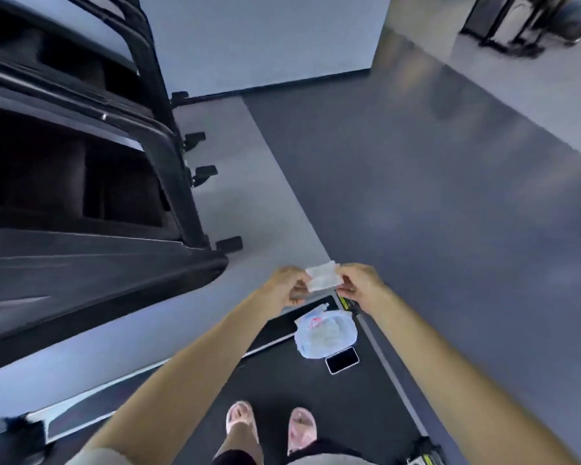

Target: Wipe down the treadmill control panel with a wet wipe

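Got the wet wipe (323, 276) pinched at both ends, left hand (291, 286) and right hand (359, 281) closed on it, long axis running left-right at lower centre. Can't clearly spot the control panel; probably that dark machine (81, 182) upper left, nearer my left.

Evenly, coolly lit, bluish cast. Soft sheen on the grey floor (433, 182). Strongly bowed by the wide lens at the edges. Smeared by motion throughout, worst on the dark machine (67, 182) at left.
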Available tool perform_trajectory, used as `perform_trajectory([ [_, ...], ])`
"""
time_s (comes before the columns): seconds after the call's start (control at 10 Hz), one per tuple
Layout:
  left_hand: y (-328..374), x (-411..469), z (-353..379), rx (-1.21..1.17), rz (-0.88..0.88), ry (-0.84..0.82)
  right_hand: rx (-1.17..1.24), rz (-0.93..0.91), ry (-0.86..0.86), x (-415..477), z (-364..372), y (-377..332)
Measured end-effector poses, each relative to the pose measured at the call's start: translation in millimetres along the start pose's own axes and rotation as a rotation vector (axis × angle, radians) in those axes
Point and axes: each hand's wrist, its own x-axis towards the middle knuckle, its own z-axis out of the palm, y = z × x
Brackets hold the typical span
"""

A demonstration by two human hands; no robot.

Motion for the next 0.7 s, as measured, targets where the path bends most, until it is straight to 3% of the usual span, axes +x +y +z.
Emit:
perform_trajectory([
  [0.3, -26.0, 84.0, 39.7, 0.420, -0.113, -0.069, 0.056, 0.206, 0.197, 56.6, -33.0, 44.5],
  [0.6, -46.3, 137.4, 75.0, 0.546, -0.237, -0.048, 0.095, 0.374, 0.302, 112.0, -49.8, 68.0],
  [0.7, -53.3, 155.7, 85.2, 0.580, -0.278, -0.036, 0.004, 0.407, 0.277, 131.9, -58.6, 69.2],
])
